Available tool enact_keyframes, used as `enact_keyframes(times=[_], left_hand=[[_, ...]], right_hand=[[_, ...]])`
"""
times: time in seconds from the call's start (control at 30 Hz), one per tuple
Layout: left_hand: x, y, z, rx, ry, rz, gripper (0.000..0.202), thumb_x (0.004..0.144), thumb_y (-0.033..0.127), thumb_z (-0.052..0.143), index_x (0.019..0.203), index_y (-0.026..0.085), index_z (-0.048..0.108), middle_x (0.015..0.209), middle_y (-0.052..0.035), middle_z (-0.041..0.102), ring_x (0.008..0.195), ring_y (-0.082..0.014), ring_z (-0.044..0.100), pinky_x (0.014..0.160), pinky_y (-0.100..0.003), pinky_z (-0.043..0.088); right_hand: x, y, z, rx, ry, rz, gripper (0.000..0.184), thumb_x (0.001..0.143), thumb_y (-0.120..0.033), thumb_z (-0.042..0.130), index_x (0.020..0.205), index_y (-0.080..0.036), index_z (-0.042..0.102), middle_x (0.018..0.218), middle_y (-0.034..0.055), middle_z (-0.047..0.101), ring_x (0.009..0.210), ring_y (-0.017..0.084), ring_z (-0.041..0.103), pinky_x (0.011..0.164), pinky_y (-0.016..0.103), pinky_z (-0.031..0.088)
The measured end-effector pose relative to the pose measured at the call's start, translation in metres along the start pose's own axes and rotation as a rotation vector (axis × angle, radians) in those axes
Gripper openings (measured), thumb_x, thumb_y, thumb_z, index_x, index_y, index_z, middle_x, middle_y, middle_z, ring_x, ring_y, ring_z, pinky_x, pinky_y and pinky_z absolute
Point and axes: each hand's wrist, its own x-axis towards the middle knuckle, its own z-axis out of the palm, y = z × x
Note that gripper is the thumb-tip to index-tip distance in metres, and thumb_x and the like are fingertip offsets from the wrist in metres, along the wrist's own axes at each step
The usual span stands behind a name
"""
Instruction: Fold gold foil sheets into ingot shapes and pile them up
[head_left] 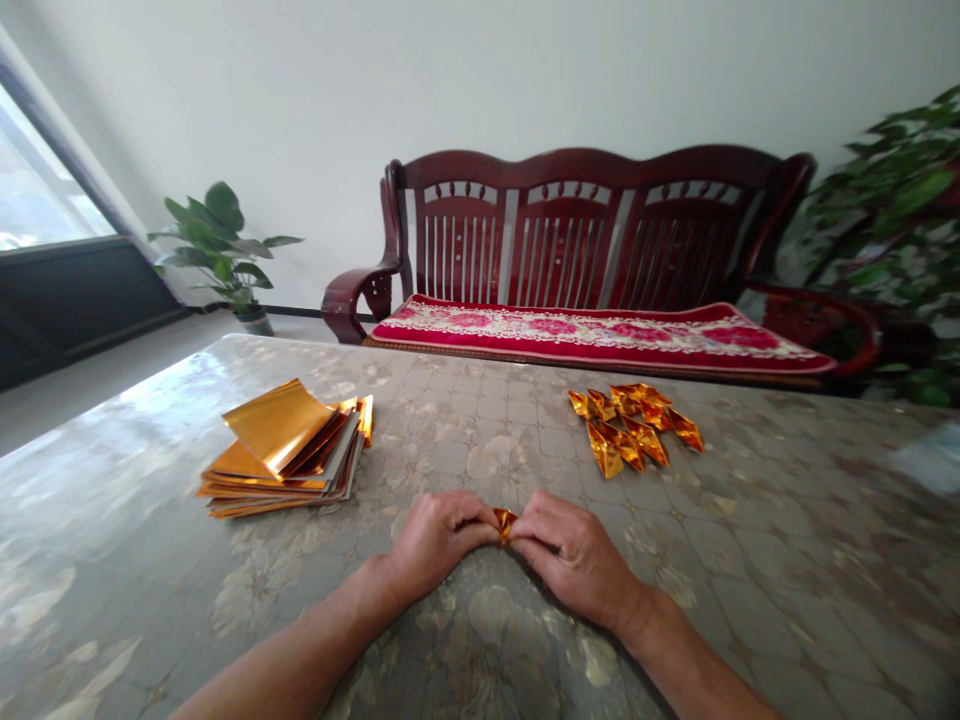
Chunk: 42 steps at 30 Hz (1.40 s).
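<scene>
count — 2 hands (442, 545) (574, 560) | 1 gold-sheet stack (289, 450) | 2 plants (217, 245) (892, 220) | 1 bench (585, 240)

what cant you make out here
Head view, all:
Gold foil piece: mostly covered by the left hand and right hand pinching it; fold unreadable.
Stack of gold sheets: lower sheets hidden by upper ones; count unclear.
Pile of folded pieces: overlapping, too small to count.
Right-side plant: cut off by the frame edge.

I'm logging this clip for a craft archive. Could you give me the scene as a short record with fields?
Surface: patterned table
Left hand: pinching one end of a small gold foil piece
Right hand: pinching its other end
Far left on table: stack of flat gold sheets
Far right on table: pile of folded gold pieces
Behind: red wooden bench
</scene>
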Motion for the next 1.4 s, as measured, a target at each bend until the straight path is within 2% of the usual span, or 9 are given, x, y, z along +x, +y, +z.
enact_keyframes(times=[0.33,0.53,1.13,1.4], left_hand=[[-0.0017,0.0005,-0.0009,-0.036,-0.02,0.03,0.018,0.091,0.032,0.063,0.082,0.023,0.075,0.079,0.0006,0.073,0.077,-0.0144,0.067,0.073,-0.021,0.048],[-0.0007,0.0015,-0.0016,-0.053,-0.017,0.043,0.013,0.089,0.025,0.067,0.08,0.021,0.075,0.077,0.0011,0.072,0.075,-0.0128,0.067,0.071,-0.019,0.047],[-0.0037,0.0073,0.0045,-0.035,-0.052,0.096,0.015,0.091,0.025,0.065,0.079,0.021,0.074,0.077,0.001,0.07,0.075,-0.012,0.066,0.071,-0.018,0.047],[0.0001,0.0068,0.005,-0.097,0.088,0.079,0.012,0.085,0.013,0.069,0.076,0.02,0.074,0.085,0.0007,0.075,0.081,-0.0123,0.068,0.076,-0.018,0.049]], right_hand=[[0.0004,-0.005,0.0043,-0.002,0.048,0.073,0.018,0.094,-0.024,0.057,0.082,-0.022,0.07,0.075,0.0016,0.059,0.072,0.014,0.057,0.065,0.024,0.043],[-0.0007,-0.005,0.0059,0.018,0.057,0.087,0.016,0.093,-0.024,0.059,0.082,-0.022,0.07,0.076,0.0013,0.059,0.072,0.014,0.057,0.066,0.024,0.043],[-0.0036,-0.0084,0.0038,-0.06,0.038,-0.022,0.02,0.093,-0.016,0.056,0.075,-0.019,0.066,0.072,0.0013,0.057,0.071,0.014,0.054,0.065,0.024,0.039],[-0.0024,-0.0066,0.0059,0.017,0.128,0.044,0.014,0.094,-0.017,0.058,0.091,-0.022,0.071,0.083,0.0022,0.061,0.079,0.015,0.059,0.072,0.025,0.046]])
